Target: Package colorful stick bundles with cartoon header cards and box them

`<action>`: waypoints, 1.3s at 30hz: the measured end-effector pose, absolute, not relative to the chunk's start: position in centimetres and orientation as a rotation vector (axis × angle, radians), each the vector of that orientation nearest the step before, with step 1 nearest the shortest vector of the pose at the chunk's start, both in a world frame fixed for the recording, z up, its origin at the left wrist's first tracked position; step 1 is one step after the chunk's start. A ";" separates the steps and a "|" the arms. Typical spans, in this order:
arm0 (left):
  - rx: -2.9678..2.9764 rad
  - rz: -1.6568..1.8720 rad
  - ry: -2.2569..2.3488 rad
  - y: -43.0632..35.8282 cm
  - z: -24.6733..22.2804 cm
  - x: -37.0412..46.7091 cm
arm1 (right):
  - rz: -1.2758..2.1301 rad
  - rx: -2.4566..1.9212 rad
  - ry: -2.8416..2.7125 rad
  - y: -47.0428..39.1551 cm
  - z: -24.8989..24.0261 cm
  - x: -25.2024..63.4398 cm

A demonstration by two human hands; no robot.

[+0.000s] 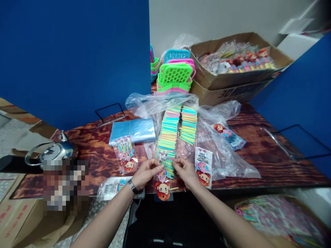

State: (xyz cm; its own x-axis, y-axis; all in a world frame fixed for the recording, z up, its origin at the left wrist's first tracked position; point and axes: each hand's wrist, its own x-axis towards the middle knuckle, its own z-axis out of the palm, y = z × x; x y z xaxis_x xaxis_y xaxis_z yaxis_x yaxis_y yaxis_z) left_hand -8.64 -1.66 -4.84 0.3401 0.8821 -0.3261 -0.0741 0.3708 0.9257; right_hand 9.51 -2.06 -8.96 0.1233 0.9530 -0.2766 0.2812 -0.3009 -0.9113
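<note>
My left hand [148,175], with a watch on its wrist, pinches a clear printed plastic bag [162,190] bearing a red-haired cartoon face at the table's front edge. Across from it, my right hand [184,171] has its thumb and fingers closed beside the bag's edge; what they hold is too small to make out. A thin yellow stick [174,188] pokes out by the bag. Just beyond both hands lies a long row of coloured thin sticks [168,132], with a shorter row [188,124] on its right, both on clear plastic sheeting [219,151].
Around lie a filled printed bag [126,156], blue film bags [134,130] and other printed packets [203,168]. Green and pink plastic baskets [176,77] and a cardboard box of dolls [219,81] stand behind. A metal kettle [58,151] sits left; a full box [279,217] is below right.
</note>
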 end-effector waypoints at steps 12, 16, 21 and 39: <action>1.011 0.761 1.040 -1.2 -5.3 -8.9 | 1.209 -1.699 -0.850 -1.8 -10.2 7.7; 1.010 0.757 1.024 -0.9 -5.3 -8.9 | 1.202 -1.704 -0.787 -1.6 -10.0 7.3; 1.012 0.754 1.009 -0.9 -5.5 -9.1 | 1.210 -1.701 -0.749 -1.3 -9.6 7.3; 1.008 0.744 1.033 -0.7 -5.2 -8.7 | 1.349 -1.685 -0.647 -1.1 -8.7 7.3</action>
